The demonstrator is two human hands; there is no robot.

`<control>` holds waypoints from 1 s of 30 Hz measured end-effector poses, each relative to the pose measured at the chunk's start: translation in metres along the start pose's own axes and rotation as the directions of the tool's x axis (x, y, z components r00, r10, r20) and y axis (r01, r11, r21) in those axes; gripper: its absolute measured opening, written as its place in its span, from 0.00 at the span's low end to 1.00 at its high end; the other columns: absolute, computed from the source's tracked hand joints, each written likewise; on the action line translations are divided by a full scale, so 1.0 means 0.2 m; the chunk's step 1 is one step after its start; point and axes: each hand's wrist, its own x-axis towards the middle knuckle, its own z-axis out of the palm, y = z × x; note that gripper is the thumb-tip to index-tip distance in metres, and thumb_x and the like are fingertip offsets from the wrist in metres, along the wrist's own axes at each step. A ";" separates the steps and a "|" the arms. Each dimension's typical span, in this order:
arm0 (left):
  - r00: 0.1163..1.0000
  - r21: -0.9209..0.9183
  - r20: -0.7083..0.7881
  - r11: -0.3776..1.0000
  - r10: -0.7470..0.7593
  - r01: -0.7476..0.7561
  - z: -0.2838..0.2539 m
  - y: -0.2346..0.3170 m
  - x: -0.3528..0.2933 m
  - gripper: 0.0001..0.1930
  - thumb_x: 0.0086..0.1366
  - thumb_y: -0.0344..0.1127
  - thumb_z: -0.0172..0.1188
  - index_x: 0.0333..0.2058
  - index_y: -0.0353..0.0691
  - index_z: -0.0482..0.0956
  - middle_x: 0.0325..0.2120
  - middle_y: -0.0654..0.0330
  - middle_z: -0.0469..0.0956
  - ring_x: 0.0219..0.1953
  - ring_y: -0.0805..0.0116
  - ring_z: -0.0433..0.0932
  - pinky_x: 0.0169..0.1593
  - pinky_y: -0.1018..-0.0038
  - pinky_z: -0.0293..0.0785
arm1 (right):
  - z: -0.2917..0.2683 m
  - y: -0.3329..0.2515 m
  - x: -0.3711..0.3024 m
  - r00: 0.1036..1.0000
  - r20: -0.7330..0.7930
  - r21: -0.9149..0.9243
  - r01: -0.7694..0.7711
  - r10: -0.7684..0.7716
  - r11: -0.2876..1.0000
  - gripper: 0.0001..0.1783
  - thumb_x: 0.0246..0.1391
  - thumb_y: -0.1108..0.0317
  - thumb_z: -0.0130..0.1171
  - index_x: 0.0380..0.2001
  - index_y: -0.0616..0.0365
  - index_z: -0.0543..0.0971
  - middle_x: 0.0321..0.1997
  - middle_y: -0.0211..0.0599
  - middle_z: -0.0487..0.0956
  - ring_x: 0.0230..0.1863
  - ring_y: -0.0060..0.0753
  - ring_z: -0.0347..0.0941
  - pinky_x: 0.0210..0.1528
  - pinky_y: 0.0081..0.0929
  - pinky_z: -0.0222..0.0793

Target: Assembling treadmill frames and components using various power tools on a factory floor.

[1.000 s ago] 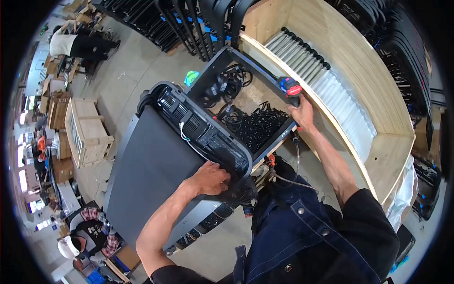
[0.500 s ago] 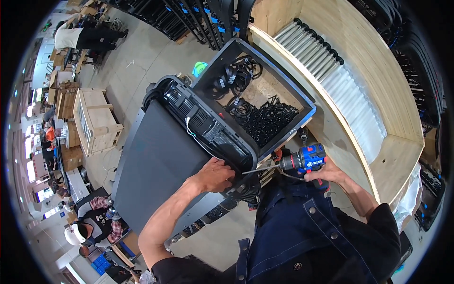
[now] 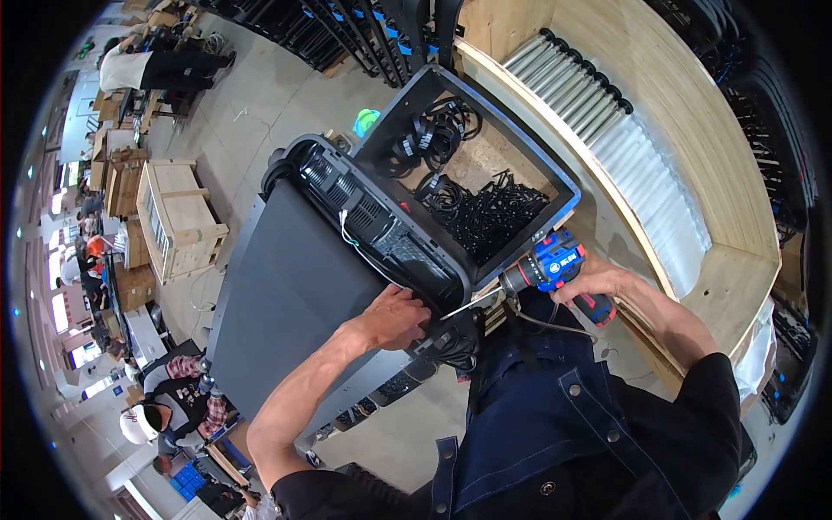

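Note:
My right hand (image 3: 589, 279) grips a blue and black cordless drill (image 3: 555, 262) with red trim. The drill's long thin bit (image 3: 472, 305) slants down to the left, its tip at the near corner of a treadmill's open motor housing (image 3: 459, 276). My left hand (image 3: 394, 317) lies at that same corner, beside the tip, with fingers curled together; what they hold, if anything, is hidden. The treadmill's dark running belt (image 3: 290, 277) stretches away to the left. A white-ended cable (image 3: 357, 243) lies across the housing's edge.
Behind the housing stands a blue-rimmed bin (image 3: 568, 206) with black screws (image 3: 494, 217) and coiled black cables (image 3: 438, 139). At right, a plywood crate (image 3: 737, 199) holds metal tubes (image 3: 572, 82). Another wooden crate (image 3: 182, 217) stands on the floor at left. A person in a white cap (image 3: 143, 425) works at lower left.
The drill has swung up and left, tilting so its handle points lower right, and the bit's slant is steeper. My left hand has hardly moved.

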 end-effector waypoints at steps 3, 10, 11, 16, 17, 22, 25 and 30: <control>1.000 0.008 -0.008 1.000 0.018 -0.018 0.01 -0.01 -0.01 0.15 0.63 0.43 0.62 0.44 0.41 0.82 0.43 0.58 0.80 0.52 0.58 0.72 0.63 0.61 0.60 | 0.00 -0.06 0.01 1.000 0.018 -0.059 -0.009 0.010 0.998 0.23 0.42 0.75 0.72 0.44 0.58 0.77 0.30 0.31 0.79 0.25 0.24 0.76 0.28 0.27 0.75; 0.999 -0.090 -0.018 0.995 0.031 -0.032 -0.01 -0.01 -0.01 0.13 0.62 0.41 0.64 0.41 0.40 0.81 0.42 0.58 0.80 0.52 0.58 0.73 0.62 0.62 0.61 | 0.01 -0.17 0.04 0.998 0.049 -0.010 0.046 -0.045 0.999 0.23 0.42 0.77 0.71 0.45 0.58 0.77 0.32 0.32 0.79 0.27 0.23 0.76 0.30 0.27 0.76; 0.999 -0.089 -0.017 0.995 0.031 -0.033 -0.01 -0.01 -0.01 0.13 0.62 0.41 0.64 0.41 0.40 0.81 0.42 0.58 0.80 0.52 0.58 0.73 0.62 0.62 0.61 | -0.02 -0.15 0.07 0.995 0.098 -0.044 0.020 -0.015 0.999 0.25 0.41 0.76 0.71 0.46 0.58 0.77 0.34 0.32 0.79 0.31 0.24 0.76 0.34 0.28 0.77; 0.999 -0.231 -0.028 0.972 -0.047 0.039 -0.04 0.02 -0.03 0.18 0.61 0.37 0.67 0.48 0.39 0.76 0.43 0.54 0.80 0.53 0.54 0.74 0.65 0.60 0.60 | -0.01 -0.19 0.10 0.992 0.128 -0.097 0.031 -0.018 0.995 0.29 0.38 0.74 0.73 0.49 0.57 0.77 0.39 0.31 0.79 0.43 0.27 0.74 0.46 0.30 0.75; 0.998 -0.235 -0.032 0.971 -0.052 0.043 -0.03 0.01 -0.04 0.18 0.61 0.37 0.67 0.48 0.39 0.76 0.43 0.54 0.80 0.53 0.54 0.74 0.65 0.60 0.60 | 0.01 -0.22 0.10 0.993 0.120 -0.079 0.020 -0.011 0.997 0.29 0.38 0.74 0.72 0.49 0.57 0.77 0.40 0.31 0.79 0.44 0.27 0.74 0.47 0.30 0.74; 0.941 -0.712 -0.230 0.703 -0.247 0.011 -0.20 0.07 -0.14 0.25 0.61 0.36 0.70 0.55 0.36 0.75 0.49 0.50 0.80 0.55 0.53 0.76 0.61 0.61 0.72 | 0.01 -0.23 0.14 0.992 0.122 -0.079 0.020 -0.010 0.997 0.27 0.38 0.75 0.71 0.47 0.57 0.78 0.36 0.31 0.79 0.39 0.26 0.76 0.42 0.29 0.76; 0.639 -0.791 -0.513 0.605 -0.574 -0.091 -0.19 0.06 -0.30 0.22 0.65 0.39 0.66 0.54 0.34 0.76 0.49 0.53 0.81 0.54 0.60 0.78 0.60 0.64 0.72 | -0.02 -0.22 0.19 0.986 0.168 -0.130 0.011 0.011 0.991 0.21 0.40 0.75 0.69 0.42 0.58 0.78 0.27 0.30 0.78 0.24 0.23 0.75 0.27 0.26 0.75; 0.233 -0.822 -0.535 0.564 -0.812 0.078 0.24 0.05 -0.53 0.25 0.68 0.45 0.62 0.56 0.34 0.75 0.52 0.50 0.78 0.56 0.57 0.76 0.62 0.62 0.68 | -0.05 -0.25 0.22 0.978 0.206 -0.152 0.016 0.016 0.988 0.20 0.42 0.75 0.72 0.41 0.58 0.79 0.29 0.32 0.80 0.27 0.24 0.77 0.31 0.27 0.77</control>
